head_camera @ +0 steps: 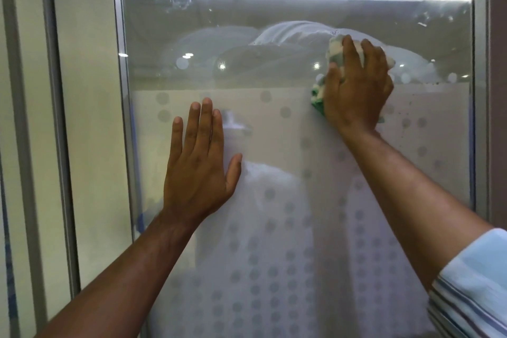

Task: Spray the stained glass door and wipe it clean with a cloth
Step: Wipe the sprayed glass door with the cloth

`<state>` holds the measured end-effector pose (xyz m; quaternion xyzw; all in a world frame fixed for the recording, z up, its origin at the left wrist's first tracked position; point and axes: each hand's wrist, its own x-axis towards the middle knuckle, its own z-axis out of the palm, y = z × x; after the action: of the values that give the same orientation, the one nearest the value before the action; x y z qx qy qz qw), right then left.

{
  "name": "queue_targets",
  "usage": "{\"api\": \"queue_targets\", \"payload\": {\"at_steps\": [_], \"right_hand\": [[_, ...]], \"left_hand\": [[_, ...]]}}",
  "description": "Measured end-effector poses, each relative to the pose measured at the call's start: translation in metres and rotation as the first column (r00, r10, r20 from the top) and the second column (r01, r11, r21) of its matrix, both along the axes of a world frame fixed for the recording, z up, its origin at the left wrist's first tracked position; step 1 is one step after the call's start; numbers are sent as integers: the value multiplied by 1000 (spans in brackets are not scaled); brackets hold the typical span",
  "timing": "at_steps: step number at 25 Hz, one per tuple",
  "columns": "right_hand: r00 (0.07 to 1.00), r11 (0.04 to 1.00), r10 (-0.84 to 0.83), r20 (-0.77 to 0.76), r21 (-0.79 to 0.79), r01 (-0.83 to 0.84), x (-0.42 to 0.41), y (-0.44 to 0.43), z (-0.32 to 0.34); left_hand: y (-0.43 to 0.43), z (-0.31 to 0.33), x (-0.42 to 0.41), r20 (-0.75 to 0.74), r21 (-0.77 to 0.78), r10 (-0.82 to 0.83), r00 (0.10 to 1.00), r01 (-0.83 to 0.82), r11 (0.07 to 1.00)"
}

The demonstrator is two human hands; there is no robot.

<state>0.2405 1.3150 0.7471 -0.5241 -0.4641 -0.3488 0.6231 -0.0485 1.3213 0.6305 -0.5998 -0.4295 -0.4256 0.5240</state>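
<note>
The glass door point(288, 8) fills the view, clear above and frosted with a dotted pattern below. White soapy smears arc across the clear part at mid height, and specks sit near the upper corners. My right hand point(356, 85) presses a white and green cloth point(336, 49) flat against the glass at the right, on the line between clear and frosted glass. My left hand point(200, 162) lies flat on the frosted part at the left, fingers spread upward, holding nothing. No spray bottle is in view.
A metal frame point(123, 90) borders the glass on the left, with a cream wall panel point(90, 118) beyond it. Another frame strip point(480, 90) runs down the right edge. A bright light strip reflects across the top of the glass.
</note>
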Motion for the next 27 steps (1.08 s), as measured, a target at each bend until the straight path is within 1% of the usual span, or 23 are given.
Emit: {"api": "queue_targets", "payload": {"at_steps": [1,3,5,7,9,11,12,14,17,19,21,22,24,26,27], "right_hand": [[1000,1000,15,-1,-5,-15,-16,-2,1],[996,1000,31,80,-3,-31,-52,-7,0],[972,998,52,227,24,-59,-91,-10,-5],[914,996,60,402,33,-80,-119,-12,-19],[848,994,76,524,29,-107,-123,-12,-39],[812,993,63,580,48,-111,-104,-11,-60],[817,993,44,576,64,-99,-89,-10,-68],[872,995,5,490,81,-51,-51,-6,-78],[972,1000,9,235,23,-14,4,-3,-83],[994,1000,23,107,-6,-22,21,-5,-84],[999,1000,19,47,2,-19,11,-8,-84],[997,1000,11,72,11,-12,0,-9,-85],[969,1000,5,248,21,-11,-21,-10,-95],[900,999,20,435,19,-32,-31,-9,-107],[869,999,17,494,26,-35,-29,-9,-111]], "left_hand": [[0,0,0,0,2,-3,1000,3,1000],[1,0,1,1,10,-6,1000,6,1000],[2,0,0,-5,13,-4,1000,4,1000],[1,0,-1,-9,-1,-1,1000,1,1000],[0,1,-2,-12,-13,-7,1000,7,1000],[-2,1,-2,-14,-16,-28,1000,28,999],[-3,1,-2,-16,-15,-36,999,36,999],[-4,0,-2,-21,-16,-35,999,35,999],[-5,1,-2,-10,-29,-30,1000,30,999],[-6,1,0,-12,-44,-36,999,36,998],[-6,1,-1,-20,-49,-41,999,40,998],[-6,0,-1,-24,-47,-45,999,43,998],[-6,0,-1,-34,-40,-40,999,39,998],[-7,0,1,-13,-37,-48,999,47,998],[-9,0,7,15,-39,-65,998,66,997]]}}
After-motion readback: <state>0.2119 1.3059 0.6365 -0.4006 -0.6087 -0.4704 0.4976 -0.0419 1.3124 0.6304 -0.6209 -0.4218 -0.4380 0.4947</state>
